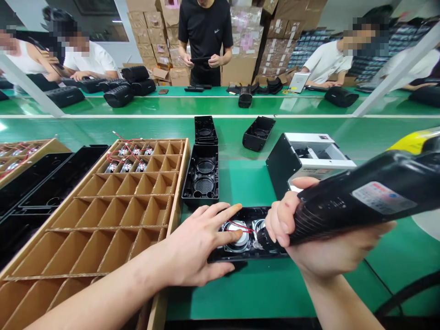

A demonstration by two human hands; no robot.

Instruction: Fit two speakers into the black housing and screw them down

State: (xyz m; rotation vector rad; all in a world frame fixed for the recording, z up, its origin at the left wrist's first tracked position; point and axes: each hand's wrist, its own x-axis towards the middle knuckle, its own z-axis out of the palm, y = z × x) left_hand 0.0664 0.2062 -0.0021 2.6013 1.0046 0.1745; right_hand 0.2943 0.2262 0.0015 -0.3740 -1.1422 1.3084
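Right in front, at 6 o'clock, the left hand (pixel 202 240) is spread open, gripping nothing, its thumb pressing on a round silver speaker driver (pixel 237 233), apparently to pin it steady inside a long black plastic speaker housing (pixel 240 259). The right hand (pixel 309 238) is closed firmly around a fat black cylindrical power tool with a white label (pixel 357 201), probably an electric screwdriver, though the tip is hard to make out. The tool comes in low from 3 o'clock, its nose right over the housing, and that angle looks chosen to reach down between the drivers. Thin red wires (pixel 240 227) loop across the drivers, and a second driver (pixel 258 224) sits just beside the first. At 9 o'clock, a tan cardboard compartment tray (pixel 151 211) lies close by the left arm, with spare wired drivers (pixel 127 165) in its far rows, seemingly within easy reach. At 11 o'clock, an open black speaker housing with two mesh-backed round openings (pixel 202 174) lies on the green workbench (pixel 233 298), and at 1 o'clock a white-and-black boxy machine (pixel 305 156) stands ready beside the work.
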